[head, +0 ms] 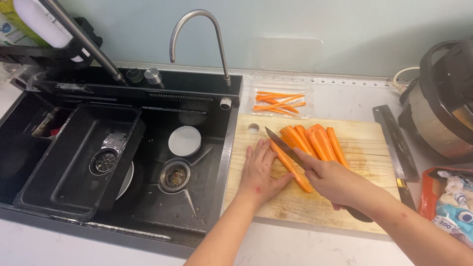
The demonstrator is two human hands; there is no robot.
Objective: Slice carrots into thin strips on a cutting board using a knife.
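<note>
The right hand (331,181) is closed around the dark handle of a kitchen knife (288,151), whose blade runs up and to the left from the fist, its tip pointing toward the far left corner of the board. The blade lies across a long carrot strip (291,168). The left hand (259,172) rests flat on the wooden cutting board (367,152), fingers extended and close together, fingertips touching the near left side of that strip just beside the blade; it grips nothing.

To the right of the blade, a group of carrot lengths (315,139) lies side by side on the far middle of the board. Beyond the board's far edge stands a clear plastic tray (256,96) holding thin carrot sticks (279,102).

A second knife (395,148) lies on the counter along the board's right edge. Farther right are a dark cooking pot (438,103) and, nearer, a bag of packaged food (451,197). To the left of the board, a black sink (29,148) holds a black basin insert (44,194), with a curved tap (197,37) at its far rim.
</note>
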